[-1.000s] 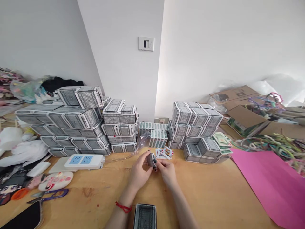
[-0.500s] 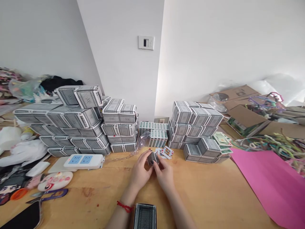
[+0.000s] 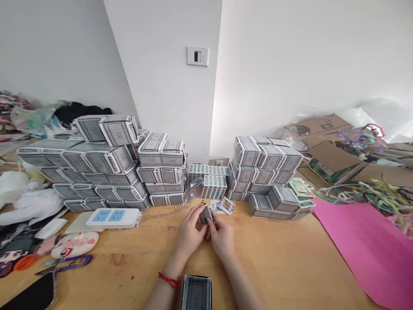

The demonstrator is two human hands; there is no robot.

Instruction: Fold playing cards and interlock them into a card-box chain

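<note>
My left hand (image 3: 190, 230) and my right hand (image 3: 223, 234) meet over the table's middle, fingers closed around a small bundle of grey-backed playing cards (image 3: 205, 215). The left fingers curl over its far left side, while the right thumb presses on its near face. Part of the bundle is hidden by the fingers. Just beyond it, several loose playing cards (image 3: 224, 206) lie face up. Between my forearms stands an open-topped box (image 3: 196, 292) with the same grey card-back pattern, cut off by the bottom edge.
Stacks of grey-patterned boxes rise at left (image 3: 106, 163) and right (image 3: 261, 168), with green-and-white packs (image 3: 214, 186) between them. A power strip (image 3: 113, 218), scissors (image 3: 74, 261) and a phone (image 3: 34, 292) lie left. Pink paper (image 3: 364, 249) and an open carton (image 3: 338, 161) are right.
The hands stay in nearly the same place. The right hand has shifted slightly, and its fingers now curl a little differently around the card bundle.
</note>
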